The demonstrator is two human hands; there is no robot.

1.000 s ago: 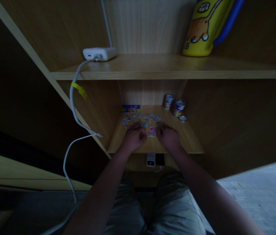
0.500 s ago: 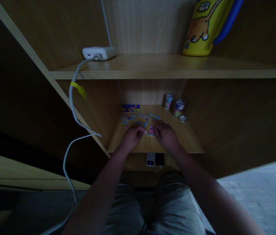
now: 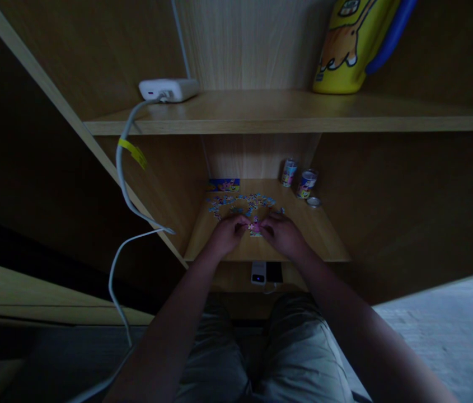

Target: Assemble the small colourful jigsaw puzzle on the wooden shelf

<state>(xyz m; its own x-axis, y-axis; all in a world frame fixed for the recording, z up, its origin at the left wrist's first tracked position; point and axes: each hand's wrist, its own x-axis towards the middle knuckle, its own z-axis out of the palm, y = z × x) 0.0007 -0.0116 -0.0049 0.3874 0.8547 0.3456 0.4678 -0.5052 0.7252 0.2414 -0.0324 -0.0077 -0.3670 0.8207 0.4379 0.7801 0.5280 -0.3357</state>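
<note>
Hands (image 3: 228, 234) (image 3: 284, 234) at the puzzle (image 3: 256, 229) (shelf edge (image 3: 240, 259) near, side walls (image 3: 164, 184) well apart).

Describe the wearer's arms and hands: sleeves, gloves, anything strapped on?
Left hand and right hand: both bare, no gloves. Forearms uncovered as far as the frame shows; no sleeve in view. No watch, band, cable or marking visible on either wrist. Too dim and small to rule out rings.
</note>
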